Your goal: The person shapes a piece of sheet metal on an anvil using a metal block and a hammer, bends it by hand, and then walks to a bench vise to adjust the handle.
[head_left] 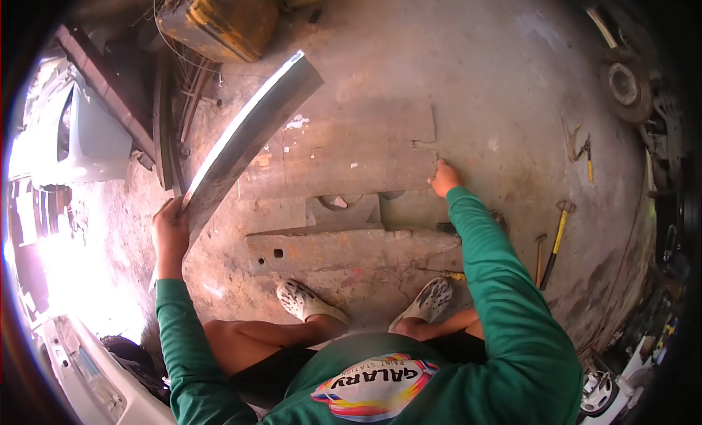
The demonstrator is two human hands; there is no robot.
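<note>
My left hand (170,231) is closed around the lower end of a long, bent metal strip (252,121). The strip slants up and away to the right, its left edge shining in the light. My right hand (444,179) reaches forward with curled fingers, by the right edge of a flat, worn sheet (344,151) on the floor. Whether anything is pinched there is too small to make out. Between my feet and the sheet lies an anvil (329,249), with a square hole and a round hole at its left end and a taper at its right.
Right of my arm lie a yellow-handled hammer (559,238), a smaller hammer (540,260) and a yellow-handled tool (589,162). A rusty yellow container (219,23) stands far left near long metal beams (110,99). A brake disc (624,85) rests at far right. Car panels (80,132) line the left.
</note>
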